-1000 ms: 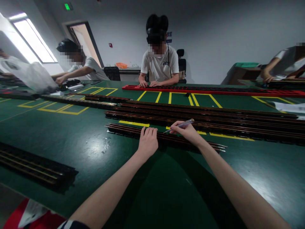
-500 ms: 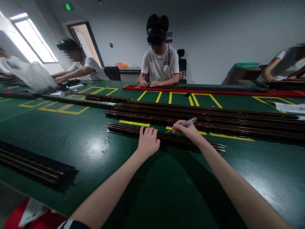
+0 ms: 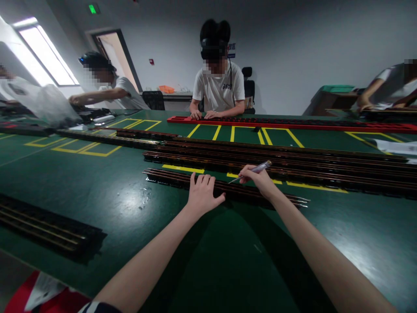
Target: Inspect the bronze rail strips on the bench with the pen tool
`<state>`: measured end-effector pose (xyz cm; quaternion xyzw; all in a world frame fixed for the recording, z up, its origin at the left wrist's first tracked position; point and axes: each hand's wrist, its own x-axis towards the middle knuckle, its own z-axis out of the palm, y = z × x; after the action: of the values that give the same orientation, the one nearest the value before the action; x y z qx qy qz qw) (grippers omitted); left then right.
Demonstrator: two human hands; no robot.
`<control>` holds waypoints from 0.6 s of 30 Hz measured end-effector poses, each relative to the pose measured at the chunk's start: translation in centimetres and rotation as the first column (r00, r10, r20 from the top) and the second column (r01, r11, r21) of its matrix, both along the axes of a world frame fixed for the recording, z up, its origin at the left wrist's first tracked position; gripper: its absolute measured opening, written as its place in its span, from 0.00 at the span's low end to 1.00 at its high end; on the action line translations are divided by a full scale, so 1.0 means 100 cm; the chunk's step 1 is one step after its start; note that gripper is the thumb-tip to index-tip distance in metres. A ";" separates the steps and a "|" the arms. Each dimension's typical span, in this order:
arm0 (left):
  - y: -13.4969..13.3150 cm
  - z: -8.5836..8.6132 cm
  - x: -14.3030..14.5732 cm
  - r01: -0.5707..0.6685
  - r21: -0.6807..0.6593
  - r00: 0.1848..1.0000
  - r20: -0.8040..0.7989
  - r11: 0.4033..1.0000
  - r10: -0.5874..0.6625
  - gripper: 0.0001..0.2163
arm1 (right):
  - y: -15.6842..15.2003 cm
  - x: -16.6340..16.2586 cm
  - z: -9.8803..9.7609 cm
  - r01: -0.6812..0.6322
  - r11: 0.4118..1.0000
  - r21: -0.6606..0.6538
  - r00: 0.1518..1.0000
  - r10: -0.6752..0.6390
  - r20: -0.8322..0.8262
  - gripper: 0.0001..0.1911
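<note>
A long black strip with thin copper-coloured rods lies across the table in front of me. My left hand rests on it, fingers over the far edge and thumb stretched to the right along the near side. In my right hand is a slim screwdriver with a clear purplish handle, held like a pen. Its thin shaft slopes down left, the tip at the strip just right of my left thumb. Whether the tip touches the strip, I cannot tell.
Several similar strips lie side by side just beyond. Another bundle sits at the left front. Yellow tape marks the green table. Across it, a person works at a long red frame; other people sit left and right.
My left thumb has spread out to the right, away from the fingers. The screwdriver and my right hand have shifted slightly to the right.
</note>
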<state>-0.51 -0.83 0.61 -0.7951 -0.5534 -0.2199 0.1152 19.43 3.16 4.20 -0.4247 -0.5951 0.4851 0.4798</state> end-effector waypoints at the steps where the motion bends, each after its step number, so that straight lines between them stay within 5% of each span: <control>1: 0.000 0.000 0.000 0.000 -0.003 1.000 -0.002 1.000 0.000 0.22 | 0.000 0.000 0.000 0.007 1.000 -0.003 1.000 -0.007 -0.004 0.11; 18: -0.001 0.001 0.003 -0.016 0.026 1.000 -0.024 1.000 0.017 0.20 | 0.003 0.003 -0.004 0.107 0.994 0.007 0.993 -0.106 -0.059 0.08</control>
<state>-0.24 -0.88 0.71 -0.7915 -0.5557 -0.2165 0.1337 19.68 3.47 3.78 -0.4391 -0.5596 0.4679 0.5244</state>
